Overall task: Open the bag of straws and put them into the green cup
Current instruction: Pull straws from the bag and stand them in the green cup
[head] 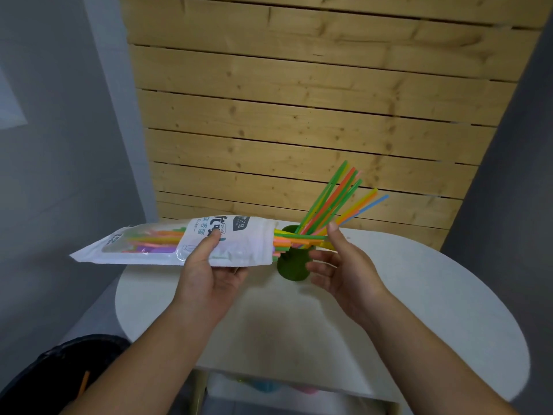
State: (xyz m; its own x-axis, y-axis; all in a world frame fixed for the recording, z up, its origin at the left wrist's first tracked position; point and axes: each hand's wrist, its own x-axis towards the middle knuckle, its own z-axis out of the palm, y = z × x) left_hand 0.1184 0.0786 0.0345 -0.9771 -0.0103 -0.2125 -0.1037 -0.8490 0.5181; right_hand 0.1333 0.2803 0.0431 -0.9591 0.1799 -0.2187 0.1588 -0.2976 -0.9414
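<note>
With your left grip (206,262) holding the bag (149,244) and your right grip (341,265) wide by straws (296,239) poking out over the green cup (291,266), a tilt could have spilled them onto the desk (419,295).

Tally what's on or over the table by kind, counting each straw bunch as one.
Bag: 1
Green cup: 1
Straw bunches: 2, bunch in cup, bunch in bag
Hands: 2, left hand, right hand
Total: 6
</note>
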